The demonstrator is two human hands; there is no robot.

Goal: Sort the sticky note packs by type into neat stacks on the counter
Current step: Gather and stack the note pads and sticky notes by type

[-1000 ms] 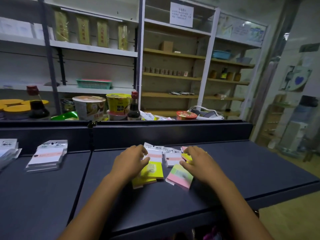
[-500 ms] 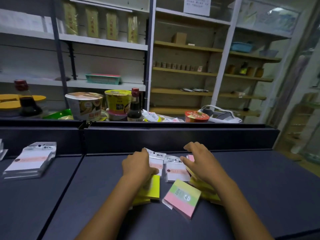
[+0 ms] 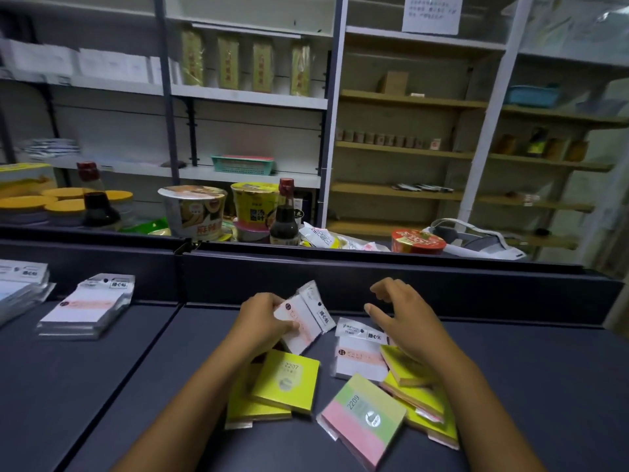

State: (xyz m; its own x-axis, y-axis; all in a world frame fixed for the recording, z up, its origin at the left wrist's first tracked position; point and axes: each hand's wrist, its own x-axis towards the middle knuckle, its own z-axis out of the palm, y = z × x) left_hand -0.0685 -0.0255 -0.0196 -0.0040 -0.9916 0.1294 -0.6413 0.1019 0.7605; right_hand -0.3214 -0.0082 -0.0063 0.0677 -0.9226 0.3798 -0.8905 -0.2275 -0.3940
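My left hand (image 3: 262,321) grips a white sticky note pack (image 3: 306,316) with a pink stripe and holds it tilted above the dark counter (image 3: 143,386). My right hand (image 3: 405,318) hovers with curled fingers over a second white pack (image 3: 360,357) lying flat, holding nothing. Yellow packs (image 3: 286,383) lie below my left hand. A pink-and-green pack (image 3: 364,417) lies in front, and more yellow packs (image 3: 422,400) sit under my right wrist. A neat stack of white packs (image 3: 85,308) stands at the left.
Another stack of packs (image 3: 20,284) sits at the far left edge. A raised dark ledge (image 3: 374,277) backs the counter. Behind it stand noodle bowls (image 3: 192,211), soy sauce bottles (image 3: 284,219) and shelves.
My left hand has picked a white pack up off the pile and tilted it. My right hand has lifted off the packs and opened its fingers. The camera has moved closer.
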